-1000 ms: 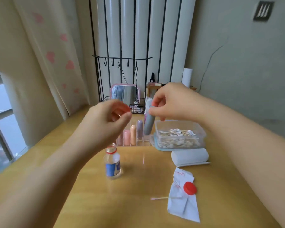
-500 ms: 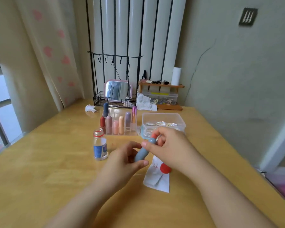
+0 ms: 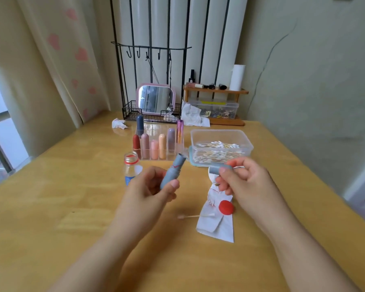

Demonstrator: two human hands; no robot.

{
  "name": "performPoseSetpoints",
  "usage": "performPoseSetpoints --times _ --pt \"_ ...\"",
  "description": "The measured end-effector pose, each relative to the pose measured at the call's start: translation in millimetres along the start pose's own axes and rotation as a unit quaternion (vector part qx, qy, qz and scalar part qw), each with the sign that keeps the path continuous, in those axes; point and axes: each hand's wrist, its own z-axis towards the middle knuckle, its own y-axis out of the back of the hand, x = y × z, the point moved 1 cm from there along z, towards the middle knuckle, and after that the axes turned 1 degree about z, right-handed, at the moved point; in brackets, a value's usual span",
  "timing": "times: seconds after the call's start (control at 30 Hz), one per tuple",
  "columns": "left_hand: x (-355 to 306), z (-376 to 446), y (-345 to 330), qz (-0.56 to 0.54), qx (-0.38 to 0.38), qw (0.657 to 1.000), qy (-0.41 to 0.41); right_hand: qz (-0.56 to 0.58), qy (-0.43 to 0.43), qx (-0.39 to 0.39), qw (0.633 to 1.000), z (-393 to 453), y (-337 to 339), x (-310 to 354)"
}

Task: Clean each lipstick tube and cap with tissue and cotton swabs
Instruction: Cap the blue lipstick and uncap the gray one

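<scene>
Spillage is the nearest risk on the left: the small uncapped bottle is standing on the tabletop just beyond the left hand, partly hidden by it, and a careless swing of that hand could be knocking it over, since its red cap is lying off on the tissue. The left hand is curling its fingers and thumb around the grey lipstick tube, holding it tilted with the open end pointing up and away; red marks are showing near that end, so smearing onto skin looks likely if the grip is sliding upward. Behind, the clear organizer is keeping the other lipsticks upright. Moving right, a used cotton swab is resting half on the tissue and half on bare wood, where it could be rolling off. The right hand is pinching the grey cap sideways between thumb and fingertips, well apart from the tube; so light a hold could be letting it drop toward the swab container.
</scene>
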Motion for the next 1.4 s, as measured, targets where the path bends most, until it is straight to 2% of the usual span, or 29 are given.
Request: performPoseSetpoints --times 0.07,0.23,0.37,0.5,0.53,0.57,0.63,0.67,0.77,0.9,1.23,1.33,1.4 --pt "1.5 1.6 2.0 -0.022 -0.015 1.000 0.013 -0.073 -0.020 0.038 0.996 -2.0 -8.3 -15.3" --pt "0.9 1.5 2.7 -0.082 -0.030 0.995 0.043 -0.333 0.076 0.062 0.938 0.1 -30.7 -37.9" --pt "-3.3 -1.0 2.2 -0.107 -0.015 0.993 0.052 -0.443 0.072 0.072 0.891 0.9 -40.1 -39.9" --pt "-6.3 -2.3 0.1 -0.136 0.002 0.989 0.057 -0.488 0.069 0.089 0.866 1.4 -37.4 -41.8" --pt "-7.2 -2.9 -0.4 -0.143 0.009 0.988 0.056 -0.474 0.085 0.081 0.873 1.6 -36.8 -40.4" --pt "-7.4 -3.4 -0.3 -0.146 0.015 0.988 0.055 -0.428 0.102 0.064 0.896 1.7 -36.0 -37.1" --pt "-7.3 -4.4 -0.8 -0.141 0.028 0.988 0.052 -0.257 0.118 0.029 0.959 -0.4 -32.2 -24.1" --pt "-7.0 -4.9 -1.3 -0.134 0.031 0.989 0.050 -0.168 0.114 0.028 0.979 -2.9 -29.0 -17.0" --pt "-7.1 -7.2 -3.9 -0.108 0.035 0.993 0.035 -0.026 0.097 0.065 0.993 -9.5 -19.8 -6.4" --pt "-10.6 -11.1 -7.7 -0.076 0.042 0.996 0.006 0.013 0.104 0.073 0.992 -12.2 -14.9 -1.1" --pt "-11.4 -15.2 -12.5 -0.047 0.029 0.998 -0.017 -0.002 0.140 0.073 0.987 -20.6 -15.1 6.7" --pt "-10.5 -14.5 -10.4 -0.135 0.066 0.988 0.029 -0.013 0.169 0.084 0.982 -21.9 -13.9 8.3" --pt "-9.8 -13.3 -9.2 -0.230 0.113 0.963 0.082 -0.015 0.186 0.086 0.979 -22.4 -12.8 9.4"
